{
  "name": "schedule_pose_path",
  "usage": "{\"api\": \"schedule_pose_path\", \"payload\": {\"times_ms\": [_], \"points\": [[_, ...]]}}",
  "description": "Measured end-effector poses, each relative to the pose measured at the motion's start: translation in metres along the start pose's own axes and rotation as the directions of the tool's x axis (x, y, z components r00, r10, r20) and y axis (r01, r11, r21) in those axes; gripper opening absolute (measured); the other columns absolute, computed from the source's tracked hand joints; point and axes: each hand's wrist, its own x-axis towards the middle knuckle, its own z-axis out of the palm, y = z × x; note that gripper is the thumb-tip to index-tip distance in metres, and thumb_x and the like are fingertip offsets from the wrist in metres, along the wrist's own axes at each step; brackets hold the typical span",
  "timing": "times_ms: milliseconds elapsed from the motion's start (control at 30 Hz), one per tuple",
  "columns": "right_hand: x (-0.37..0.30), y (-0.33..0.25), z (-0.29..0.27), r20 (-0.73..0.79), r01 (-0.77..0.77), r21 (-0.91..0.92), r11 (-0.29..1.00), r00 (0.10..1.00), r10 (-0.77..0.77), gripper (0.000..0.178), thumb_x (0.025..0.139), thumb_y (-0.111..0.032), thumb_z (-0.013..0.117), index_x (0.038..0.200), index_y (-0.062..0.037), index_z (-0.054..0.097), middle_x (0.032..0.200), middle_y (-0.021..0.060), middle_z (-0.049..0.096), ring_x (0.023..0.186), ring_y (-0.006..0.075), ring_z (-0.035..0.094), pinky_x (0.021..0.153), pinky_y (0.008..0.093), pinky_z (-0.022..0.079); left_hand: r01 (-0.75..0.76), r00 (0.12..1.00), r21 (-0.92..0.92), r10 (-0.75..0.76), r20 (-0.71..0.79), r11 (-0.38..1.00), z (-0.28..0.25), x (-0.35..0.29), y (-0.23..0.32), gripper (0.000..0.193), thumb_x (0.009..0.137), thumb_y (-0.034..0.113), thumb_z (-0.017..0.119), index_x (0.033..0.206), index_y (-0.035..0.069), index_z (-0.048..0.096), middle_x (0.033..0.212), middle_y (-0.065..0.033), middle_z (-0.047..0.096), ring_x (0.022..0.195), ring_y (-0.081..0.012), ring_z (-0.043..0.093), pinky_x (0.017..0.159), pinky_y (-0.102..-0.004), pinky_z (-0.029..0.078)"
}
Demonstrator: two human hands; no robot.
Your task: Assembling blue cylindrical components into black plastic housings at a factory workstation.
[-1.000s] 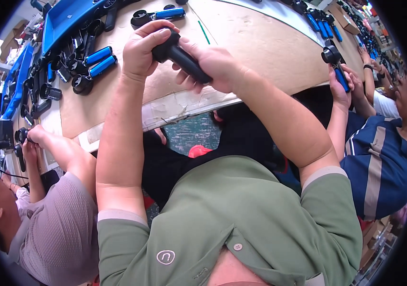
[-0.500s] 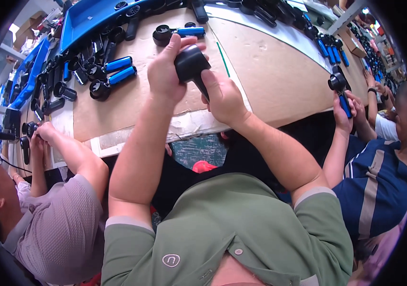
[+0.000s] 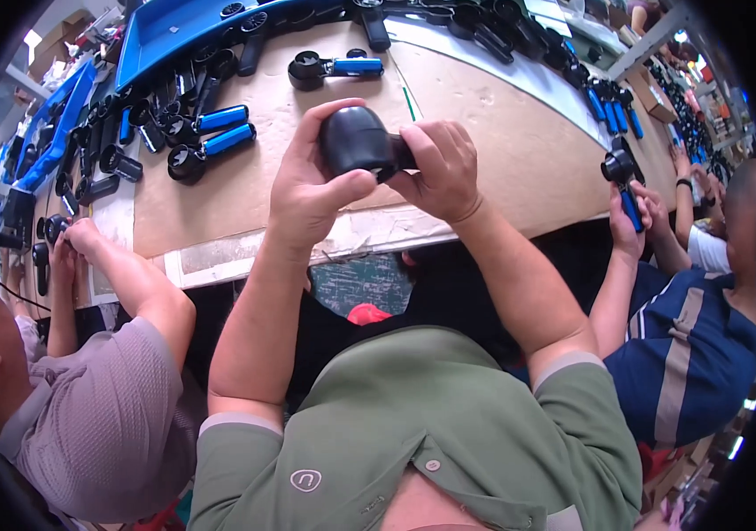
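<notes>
Above the near edge of the bench, I hold a black handheld fan (image 3: 356, 142) in both hands. My left hand (image 3: 303, 190) is wrapped round its rounded head, with the thumb along the lower side. My right hand (image 3: 440, 168) grips the handle, which the fingers mostly cover. Just beyond lies an opened fan part (image 3: 307, 69) with a blue cylinder (image 3: 358, 66) in its handle. Two similar parts with blue cylinders, one of them at the front (image 3: 188, 164), lie to the left.
Black fan parts (image 3: 117, 161) are heaped at the left, beside a blue tray (image 3: 143, 44). More blue-cylinder handles (image 3: 608, 102) lie at the far right. A co-worker (image 3: 104, 416) sits at my left; another (image 3: 688, 336) at my right holds a similar part.
The fan has turned in my hands, from handle pointing down toward me to handle pointing right. My left thumb now lies along the head's near side; both hands have shifted slightly.
</notes>
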Motion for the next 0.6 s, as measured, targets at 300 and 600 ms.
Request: {"api": "schedule_pose_path", "payload": {"times_ms": [300,600], "points": [[0.010,-0.045,0.003,0.174,-0.014,-0.069,0.998,0.984,0.026,0.036,0.080,-0.026,0.088,0.105,-0.0095,0.068,0.094,0.0076,0.068,0.081,0.0226,0.064,0.077,0.0364,0.052,-0.115,0.934,-0.242,0.022,-0.356,0.963,-0.028,0.003,-0.037,0.059,0.105,0.047,0.066,0.140,0.001,0.060,0.126,-0.0193,0.069,0.109,-0.0343,0.071,0.092,-0.0400,0.060],[0.066,-0.022,-0.005,0.869,-0.903,0.087,0.422,0.276,0.412,0.023,0.096,-0.025,0.081,0.095,-0.0043,0.071,0.074,0.0072,0.065,0.056,0.0152,0.061,0.050,0.0295,0.049,0.317,0.912,-0.368,-0.388,-0.136,0.874,-0.064,0.012,-0.031,0.059,0.106,0.052,0.061,0.118,-0.004,0.074,0.102,-0.0208,0.074,0.085,-0.0316,0.074,0.078,-0.0392,0.063]]}}
